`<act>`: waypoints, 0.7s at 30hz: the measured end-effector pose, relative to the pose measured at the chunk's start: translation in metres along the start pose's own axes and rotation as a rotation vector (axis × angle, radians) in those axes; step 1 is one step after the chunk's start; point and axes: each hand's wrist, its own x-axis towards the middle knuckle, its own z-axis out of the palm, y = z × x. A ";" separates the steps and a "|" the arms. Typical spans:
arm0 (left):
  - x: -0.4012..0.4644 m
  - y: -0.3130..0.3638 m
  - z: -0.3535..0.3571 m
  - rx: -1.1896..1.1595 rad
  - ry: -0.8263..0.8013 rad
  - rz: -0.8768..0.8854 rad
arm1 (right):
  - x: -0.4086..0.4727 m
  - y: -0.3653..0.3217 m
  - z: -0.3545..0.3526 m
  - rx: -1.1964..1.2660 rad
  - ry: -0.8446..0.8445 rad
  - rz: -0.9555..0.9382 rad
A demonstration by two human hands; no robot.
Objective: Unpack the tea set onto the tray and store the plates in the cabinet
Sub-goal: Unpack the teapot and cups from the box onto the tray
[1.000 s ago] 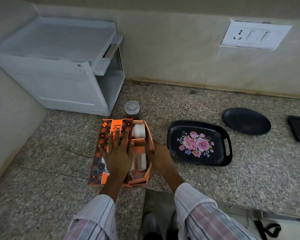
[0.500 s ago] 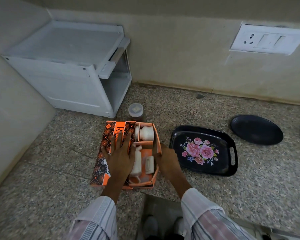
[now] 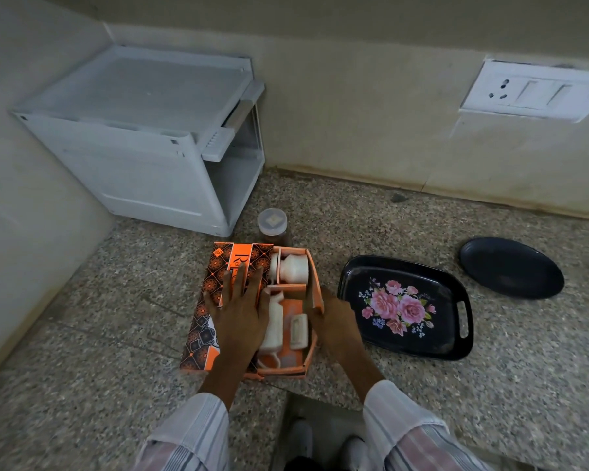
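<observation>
Two striped sleeves (image 3: 191, 436) enter from the 6 o'clock edge, with feet (image 3: 300, 440) on a floor visible between them below the table (image 3: 490, 385) edge.

Left hand (image 3: 240, 317): lies flat on the patterned lid (image 3: 215, 290) of the orange box (image 3: 288, 370), fingers straight and spread, pointing to 12 o'clock. Grip released; it presses, it does not grasp.

Right hand (image 3: 335, 322): at the box's right wall, thumb side against the orange edge. Whether its fingers curl round the wall cannot be told; grip state undetermined.

Box: on the speckled stone table, lid slid to 9 o'clock, the right-hand part uncovered. Inside are white tea-set pieces in card compartments. The near compartment holds a tall white piece (image 3: 275, 326) lying lengthwise, a small rectangular piece (image 3: 300, 331) just beside it toward 3 o'clock, and a handled piece (image 3: 269, 360) at the near end. The far compartment holds a round white pot (image 3: 295, 268). All pieces are in the box.

Tray (image 3: 453, 290): black, pink roses at its centre, cut-out handle on the right side, at 3 o'clock of the box, close to the right hand but not touching it. Nothing stands on it.

Plate (image 3: 510, 266): dark, oval, on the table beyond the tray toward 2 o'clock, apart from it.

Jar (image 3: 272, 226): clear lid, brown contents, just beyond the box at 12 o'clock.

Cabinet (image 3: 133, 147): white plastic, in the table's far corner at 11 o'clock, its front open toward 3 o'clock.

Socket plate (image 3: 531, 91): white, on the far wall at 2 o'clock.
</observation>
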 end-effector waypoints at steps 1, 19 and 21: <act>0.000 -0.001 0.000 -0.003 0.007 0.011 | -0.001 -0.006 -0.004 -0.014 0.040 0.002; 0.005 -0.015 -0.005 -0.050 0.035 0.026 | -0.025 -0.050 0.042 -0.132 -0.226 0.166; 0.006 -0.015 -0.006 -0.049 0.028 0.010 | -0.025 -0.049 0.043 -0.117 -0.218 0.164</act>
